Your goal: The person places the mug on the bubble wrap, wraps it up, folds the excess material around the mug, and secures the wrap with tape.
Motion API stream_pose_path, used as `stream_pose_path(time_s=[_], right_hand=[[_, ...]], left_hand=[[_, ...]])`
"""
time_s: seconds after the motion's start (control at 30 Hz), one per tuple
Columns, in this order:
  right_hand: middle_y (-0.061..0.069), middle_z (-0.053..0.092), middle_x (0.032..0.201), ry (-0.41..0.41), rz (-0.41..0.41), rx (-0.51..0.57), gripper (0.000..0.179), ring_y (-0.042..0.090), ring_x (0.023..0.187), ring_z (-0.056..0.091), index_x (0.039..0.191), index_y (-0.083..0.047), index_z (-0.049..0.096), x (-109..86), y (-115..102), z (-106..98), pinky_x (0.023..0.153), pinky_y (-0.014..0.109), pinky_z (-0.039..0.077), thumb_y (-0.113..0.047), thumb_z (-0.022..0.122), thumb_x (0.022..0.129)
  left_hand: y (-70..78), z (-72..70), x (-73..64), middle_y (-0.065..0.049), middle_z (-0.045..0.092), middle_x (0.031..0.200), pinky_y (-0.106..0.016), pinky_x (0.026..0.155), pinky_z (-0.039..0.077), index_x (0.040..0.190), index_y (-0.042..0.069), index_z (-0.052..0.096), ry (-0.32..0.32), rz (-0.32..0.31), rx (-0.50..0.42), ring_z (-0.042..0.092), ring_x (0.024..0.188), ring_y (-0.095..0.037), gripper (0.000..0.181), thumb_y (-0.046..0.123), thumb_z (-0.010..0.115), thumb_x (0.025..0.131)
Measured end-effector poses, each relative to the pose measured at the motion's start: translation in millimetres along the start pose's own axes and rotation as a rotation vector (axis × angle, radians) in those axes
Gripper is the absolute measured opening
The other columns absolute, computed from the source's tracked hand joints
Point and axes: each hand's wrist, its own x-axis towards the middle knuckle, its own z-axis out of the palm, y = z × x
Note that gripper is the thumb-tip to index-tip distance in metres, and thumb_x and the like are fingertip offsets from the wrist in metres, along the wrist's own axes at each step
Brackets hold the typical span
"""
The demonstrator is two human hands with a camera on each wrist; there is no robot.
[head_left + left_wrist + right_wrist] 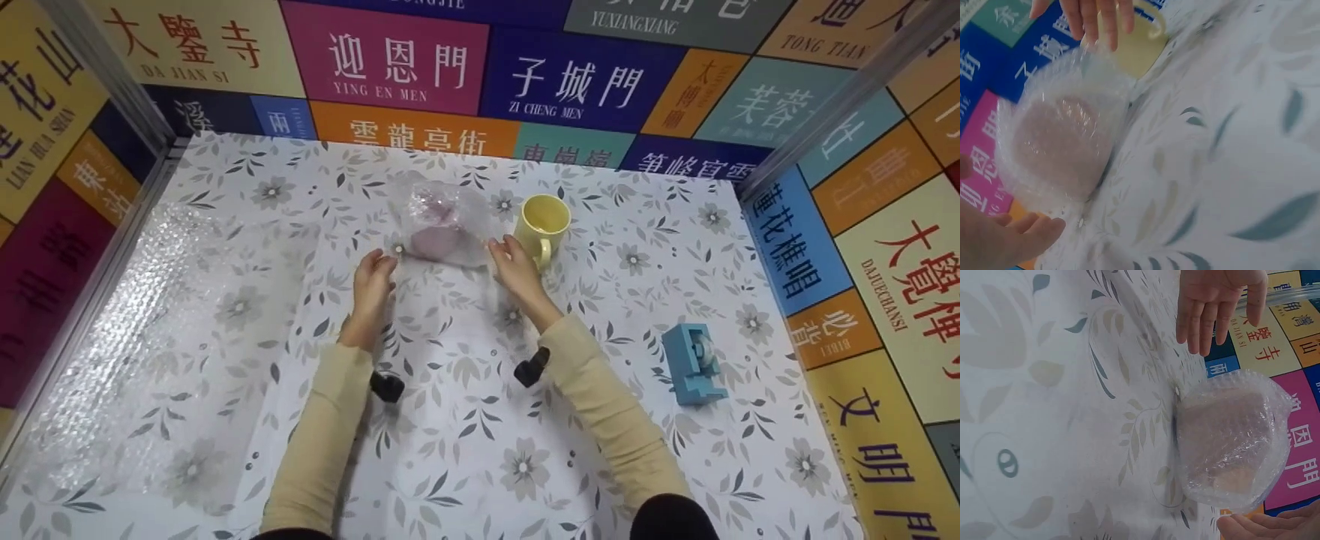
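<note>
A pinkish thing wrapped in clear bubble wrap [437, 231] rests on the table between my two hands; the plastic blurs its shape, so its kind cannot be told. To its left is my left hand [370, 289], apart from it, with relaxed fingers. My right hand [519, 276] is by the right edge of the bundle, its fingers fairly straight in the right wrist view; whether the fingertips touch the plastic is unclear. Just beyond that hand stands a yellow mug [531, 229], upright, its handle toward me. Neither hand holds anything.
A flat sheet of bubble wrap [161, 330] covers the left side of the flower-patterned table [465, 420]. On the right sits a blue tape dispenser [686, 365] with a roll in it. Colourful panels with writing [390, 60] wall in the back and sides.
</note>
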Motion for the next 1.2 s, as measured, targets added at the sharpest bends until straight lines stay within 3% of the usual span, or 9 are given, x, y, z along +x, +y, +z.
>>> stream_pose_path(time_s=[0.07, 0.13, 0.2, 0.43, 0.57, 0.8, 1.07, 1.13, 1.2], right_hand=[[0.025, 0.04, 0.134, -0.031, -0.006, 0.045, 0.052, 0.033, 0.12, 0.043, 0.137, 0.007, 0.03, -13.9, 2, -5, 0.098, 0.04, 0.038, -0.024, 0.04, 0.097], [0.023, 0.042, 0.133, -0.063, -0.02, 0.059, 0.053, 0.033, 0.116, 0.048, 0.138, 0.004, 0.031, -7.6, 26, -7, 0.094, 0.041, 0.041, -0.028, 0.041, 0.096], [0.022, 0.042, 0.132, -0.085, -0.017, 0.084, 0.053, 0.034, 0.112, 0.05, 0.138, 0.003, 0.031, -16.5, 32, -12, 0.09, 0.044, 0.043, -0.028, 0.041, 0.096], [0.025, 0.049, 0.123, -0.117, -0.021, 0.112, 0.049, 0.04, 0.104, 0.053, 0.136, 0.002, 0.034, -47.2, 51, -25, 0.084, 0.048, 0.046, -0.025, 0.041, 0.096], [0.023, 0.052, 0.122, -0.121, -0.027, 0.111, 0.047, 0.039, 0.105, 0.054, 0.135, 0.002, 0.037, -62.5, 62, -32, 0.083, 0.049, 0.046, -0.025, 0.042, 0.096], [0.023, 0.053, 0.122, -0.152, -0.033, 0.098, 0.045, 0.039, 0.102, 0.055, 0.133, 0.006, 0.037, -82.0, 79, -42, 0.078, 0.047, 0.048, -0.021, 0.042, 0.097], [0.027, 0.051, 0.122, -0.17, -0.021, 0.114, 0.045, 0.041, 0.103, 0.054, 0.132, 0.008, 0.037, -91.4, 90, -50, 0.08, 0.048, 0.049, -0.02, 0.04, 0.097], [0.027, 0.05, 0.123, -0.179, -0.02, 0.105, 0.045, 0.041, 0.104, 0.053, 0.132, 0.008, 0.036, -93.9, 91, -52, 0.081, 0.048, 0.048, -0.021, 0.04, 0.097], [0.027, 0.049, 0.123, -0.18, -0.023, 0.094, 0.046, 0.041, 0.105, 0.053, 0.133, 0.008, 0.036, -96.8, 92, -55, 0.082, 0.047, 0.048, -0.021, 0.041, 0.097]], left_hand=[[-6.1, -2.7, -11.5, -0.023, 0.041, 0.132, -0.043, 0.096, 0.037, 0.135, -0.006, 0.031, -0.007, 0.039, 0.026, 0.041, 0.119, -0.029, 0.05, 0.01, 0.047, 0.09], [-10.0, -5.0, -22.7, -0.024, 0.043, 0.129, -0.044, 0.094, 0.038, 0.134, -0.007, 0.033, -0.028, 0.067, 0.043, 0.043, 0.116, -0.029, 0.048, 0.009, 0.047, 0.09], [-12.8, -8.0, -32.3, -0.025, 0.044, 0.126, -0.042, 0.091, 0.039, 0.131, -0.008, 0.035, -0.05, 0.098, 0.076, 0.044, 0.113, -0.029, 0.046, 0.008, 0.048, 0.09], [-26.9, -16.5, -65.6, -0.026, 0.052, 0.112, -0.024, 0.074, 0.045, 0.122, -0.009, 0.045, -0.116, 0.213, 0.181, 0.052, 0.092, -0.02, 0.037, 0.003, 0.05, 0.088], [-35.0, -21.4, -81.4, -0.027, 0.054, 0.11, -0.02, 0.073, 0.044, 0.119, -0.01, 0.048, -0.154, 0.28, 0.253, 0.054, 0.093, -0.025, 0.035, 0.001, 0.052, 0.086], [-44.9, -33.8, -101.6, -0.027, 0.056, 0.106, -0.022, 0.069, 0.048, 0.117, -0.011, 0.049, -0.207, 0.37, 0.338, 0.056, 0.093, -0.033, 0.033, 0.001, 0.054, 0.087], [-40.3, -48.2, -111.8, -0.023, 0.06, 0.102, -0.029, 0.074, 0.049, 0.113, -0.008, 0.055, -0.179, 0.461, 0.415, 0.059, 0.092, -0.029, 0.029, 0.004, 0.057, 0.087], [-38.3, -54.7, -112.8, -0.023, 0.062, 0.098, -0.034, 0.072, 0.051, 0.109, -0.009, 0.057, -0.142, 0.551, 0.48, 0.06, 0.087, -0.03, 0.027, 0.002, 0.058, 0.085], [-36.7, -63.3, -112.9, -0.022, 0.062, 0.094, -0.039, 0.071, 0.05, 0.105, -0.009, 0.058, -0.073, 0.686, 0.6, 0.06, 0.083, -0.031, 0.025, 0.002, 0.059, 0.083]])
